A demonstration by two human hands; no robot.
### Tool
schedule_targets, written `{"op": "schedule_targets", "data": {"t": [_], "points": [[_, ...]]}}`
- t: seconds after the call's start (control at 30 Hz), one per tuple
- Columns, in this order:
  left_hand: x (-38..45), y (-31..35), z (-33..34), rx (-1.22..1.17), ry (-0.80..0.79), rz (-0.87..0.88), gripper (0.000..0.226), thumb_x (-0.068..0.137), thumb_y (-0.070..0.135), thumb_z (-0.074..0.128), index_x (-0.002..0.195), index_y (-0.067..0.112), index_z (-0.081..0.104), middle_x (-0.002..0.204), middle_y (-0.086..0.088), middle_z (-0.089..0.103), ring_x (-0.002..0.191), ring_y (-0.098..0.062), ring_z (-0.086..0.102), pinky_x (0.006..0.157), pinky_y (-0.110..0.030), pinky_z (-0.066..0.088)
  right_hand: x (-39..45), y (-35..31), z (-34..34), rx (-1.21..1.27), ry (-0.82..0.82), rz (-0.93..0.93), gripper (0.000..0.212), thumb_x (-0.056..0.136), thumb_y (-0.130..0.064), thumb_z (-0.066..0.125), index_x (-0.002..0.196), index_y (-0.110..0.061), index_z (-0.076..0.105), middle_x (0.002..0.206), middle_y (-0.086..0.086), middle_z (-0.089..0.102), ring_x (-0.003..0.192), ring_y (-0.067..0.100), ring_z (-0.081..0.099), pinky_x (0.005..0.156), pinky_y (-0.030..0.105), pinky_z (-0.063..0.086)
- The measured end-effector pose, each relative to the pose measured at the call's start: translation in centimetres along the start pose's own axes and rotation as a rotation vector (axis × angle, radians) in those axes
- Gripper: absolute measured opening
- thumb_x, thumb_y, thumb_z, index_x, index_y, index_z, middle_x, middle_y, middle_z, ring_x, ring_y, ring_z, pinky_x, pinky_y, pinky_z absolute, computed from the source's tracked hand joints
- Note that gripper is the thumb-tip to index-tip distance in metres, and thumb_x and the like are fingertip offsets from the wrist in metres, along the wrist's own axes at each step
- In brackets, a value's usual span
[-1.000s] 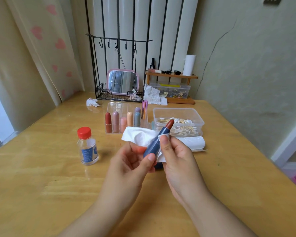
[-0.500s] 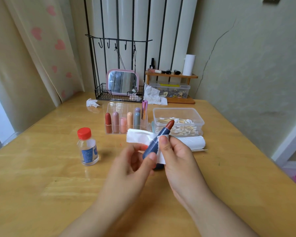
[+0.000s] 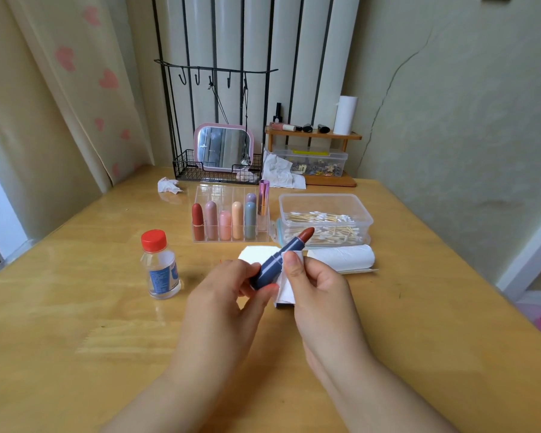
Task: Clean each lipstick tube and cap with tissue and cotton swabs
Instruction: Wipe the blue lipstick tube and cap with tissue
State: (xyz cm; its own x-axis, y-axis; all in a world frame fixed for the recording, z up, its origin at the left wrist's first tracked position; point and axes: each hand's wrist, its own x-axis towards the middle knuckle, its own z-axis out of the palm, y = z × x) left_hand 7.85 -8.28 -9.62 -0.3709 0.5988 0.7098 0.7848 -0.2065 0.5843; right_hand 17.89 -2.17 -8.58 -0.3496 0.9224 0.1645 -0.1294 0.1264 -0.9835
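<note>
Blue-grey lipstick tube (image 3: 270,266) is held tilted over the desk (image 3: 75,307), red bullet exposed and pointing away toward the swab box (image 3: 325,214). Left hand (image 3: 222,295) grip is pinched on the tube's base; right hand (image 3: 313,282) grip presses folded tissue (image 3: 286,289) against the barrel with the thumb. Risks, as I read it: tissue riding up smears or snaps the uncapped bullet; a light base pinch lets the tube twist out. Room: open desk in front of the wrists and to the left, bottle (image 3: 160,267) near on the left, tissue roll (image 3: 341,257) just beyond the right hand, organizer (image 3: 228,220) behind. Right desk edge is well apart.
</note>
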Motion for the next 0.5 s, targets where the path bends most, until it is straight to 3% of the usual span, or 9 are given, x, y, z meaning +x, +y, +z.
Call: {"op": "schedule_targets", "data": {"t": [0.13, 0.23, 0.43, 0.5], "points": [[-0.1, 0.0, 0.1, -0.032, -0.008, -0.010, 0.017, 0.072, 0.025, 0.074, 0.080, 0.018, 0.061, 0.072, 0.017, 0.058, 0.074, 0.005, 0.054, 0.063, -0.002, 0.039, -0.1, -0.5, -0.2, 0.021, 0.052, -0.003, 0.024, 0.089, -0.031, 0.060, 0.081, -0.012, 0.073, 0.076, 0.002, 0.073, 0.066, 0.003, 0.061, 0.062, 0.012, 0.045], [-0.2, 0.0, 0.3, -0.125, -0.065, -0.148, 0.020, 0.075, 0.018, 0.079, 0.078, 0.023, 0.059, 0.072, 0.015, 0.064, 0.073, -0.001, 0.059, 0.063, -0.011, 0.044, -0.3, -0.9, -0.2, -0.012, 0.096, -0.031, 0.022, 0.084, -0.028, 0.068, 0.068, -0.014, 0.071, 0.064, 0.006, 0.069, 0.057, 0.007, 0.054, 0.056, 0.017, 0.043], [0.1, -0.3, 0.6, -0.393, -0.227, -0.447, 0.015, 0.086, 0.015, 0.066, 0.096, 0.025, 0.062, 0.079, 0.005, 0.073, 0.074, -0.011, 0.069, 0.078, -0.039, 0.055, -0.2, -1.4, -0.5, -0.326, 0.079, -0.160, 0.023, 0.080, -0.027, 0.072, 0.060, -0.018, 0.065, 0.042, -0.014, 0.052, 0.045, 0.004, 0.045, 0.047, 0.012, 0.033], [0.3, -1.1, 0.6, -0.354, -0.189, -0.493, 0.011, 0.087, 0.017, 0.065, 0.094, 0.025, 0.061, 0.079, 0.003, 0.073, 0.076, -0.010, 0.069, 0.080, -0.033, 0.053, 0.6, -1.3, -1.4, -0.418, 0.090, -0.175, 0.021, 0.081, -0.029, 0.072, 0.064, -0.017, 0.067, 0.047, -0.012, 0.052, 0.048, 0.004, 0.044, 0.049, 0.014, 0.033]]}}
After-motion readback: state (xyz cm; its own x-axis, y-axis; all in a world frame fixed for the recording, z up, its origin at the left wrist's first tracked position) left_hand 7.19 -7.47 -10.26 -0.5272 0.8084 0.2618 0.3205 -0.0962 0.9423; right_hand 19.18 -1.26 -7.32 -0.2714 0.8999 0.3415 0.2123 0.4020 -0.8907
